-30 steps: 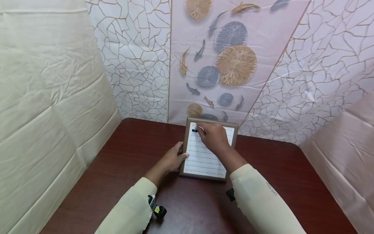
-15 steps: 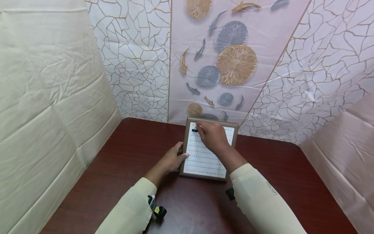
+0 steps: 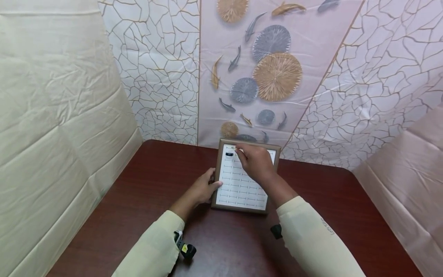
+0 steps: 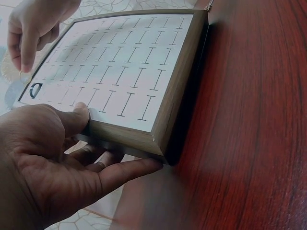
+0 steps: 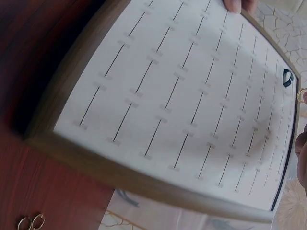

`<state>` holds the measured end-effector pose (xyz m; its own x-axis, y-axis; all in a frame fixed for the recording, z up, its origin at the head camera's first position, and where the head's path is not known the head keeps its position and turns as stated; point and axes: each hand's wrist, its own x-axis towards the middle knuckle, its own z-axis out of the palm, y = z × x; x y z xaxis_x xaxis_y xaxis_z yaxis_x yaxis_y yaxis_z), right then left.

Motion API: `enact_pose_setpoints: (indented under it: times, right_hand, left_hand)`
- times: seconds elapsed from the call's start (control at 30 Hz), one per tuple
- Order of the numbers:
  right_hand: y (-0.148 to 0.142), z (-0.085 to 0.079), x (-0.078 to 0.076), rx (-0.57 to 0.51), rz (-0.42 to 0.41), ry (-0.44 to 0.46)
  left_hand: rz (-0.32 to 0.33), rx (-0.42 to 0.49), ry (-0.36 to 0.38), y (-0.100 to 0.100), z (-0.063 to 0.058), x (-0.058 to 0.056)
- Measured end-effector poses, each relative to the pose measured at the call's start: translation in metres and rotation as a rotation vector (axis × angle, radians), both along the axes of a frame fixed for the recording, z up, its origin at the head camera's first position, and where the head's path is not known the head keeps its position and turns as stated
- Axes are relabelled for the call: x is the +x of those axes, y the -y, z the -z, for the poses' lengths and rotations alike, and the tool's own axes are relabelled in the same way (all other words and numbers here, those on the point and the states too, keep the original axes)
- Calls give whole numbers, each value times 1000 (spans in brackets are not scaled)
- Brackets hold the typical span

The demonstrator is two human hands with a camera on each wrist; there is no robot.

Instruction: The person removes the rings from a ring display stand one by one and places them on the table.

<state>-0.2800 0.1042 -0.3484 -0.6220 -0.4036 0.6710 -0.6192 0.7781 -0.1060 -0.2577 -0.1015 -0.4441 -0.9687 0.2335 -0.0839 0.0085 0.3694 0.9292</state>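
Note:
A ring display board (image 3: 238, 195) with a wooden frame and rows of short slits in its white face leans tilted on the table. My left hand (image 3: 204, 187) grips its left edge, the thumb over the face and the fingers behind, as the left wrist view shows. A black ring (image 4: 35, 90) sits upright in a slit near the board's upper left corner. Just beside it, at the top row, my right hand (image 3: 257, 161) pinches a thin gold ring (image 5: 302, 95) between thumb and forefinger. Most of the right hand lies outside the right wrist view.
Two gold rings (image 5: 31, 221) lie on the dark red table (image 3: 166, 173) in the right wrist view. Behind the table hangs a patterned cloth (image 3: 166, 77). A pale cloth (image 3: 62, 115) closes off the left side.
My right hand has shifted slightly right, away from the black ring, which now shows more fully. My left hand keeps its grip on the board.

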Motion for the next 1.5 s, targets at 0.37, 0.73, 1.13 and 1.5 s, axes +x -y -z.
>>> enact_pose_setpoints:
  times: [0.37,0.73,1.13,1.5]
  right_hand:
    - [-43,10,6,-114,51,-23]
    - [-91,20,17,-191,121,-24]
    - [-147,48,36,-163,176,-49]
    - [-185,73,56,-95,226,11]
  left_hand:
    - [4,-3,18,-1,-3,2]
    - [-7,-14,10,0,0,-1]
    - [-6,7,26,-1,1,0]
    - [-3,-20,26,-1,0,-2]
